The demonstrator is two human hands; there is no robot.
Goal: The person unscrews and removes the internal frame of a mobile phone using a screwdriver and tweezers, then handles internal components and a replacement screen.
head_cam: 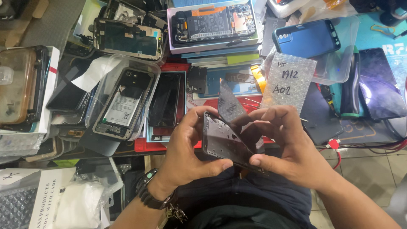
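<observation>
Head view, item by item. Left hand (186, 146): curling around the near-left end of a dark phone screen panel (224, 142), thumb pressing its lower edge, fingers wrapping the top edge; wrist bending inward and wearing a dark watch (148, 191). Right hand (288, 146): gripping the same panel from the right, thumb pinching its lower right corner, fingertips folding over the upper edge. Panel: being held tilted above the person's lap, just in front of the workbench's near edge. Thin dark protective film (231, 104): standing up from the panel's top edge, between the two hands. Bubble-wrap pouch (288, 82): lying on the workbench just beyond the right hand. Opened phone with exposed battery (123, 104): sitting in a clear tray toward the workbench's left side. Blue phone case (306, 38): resting near the far right corner.
</observation>
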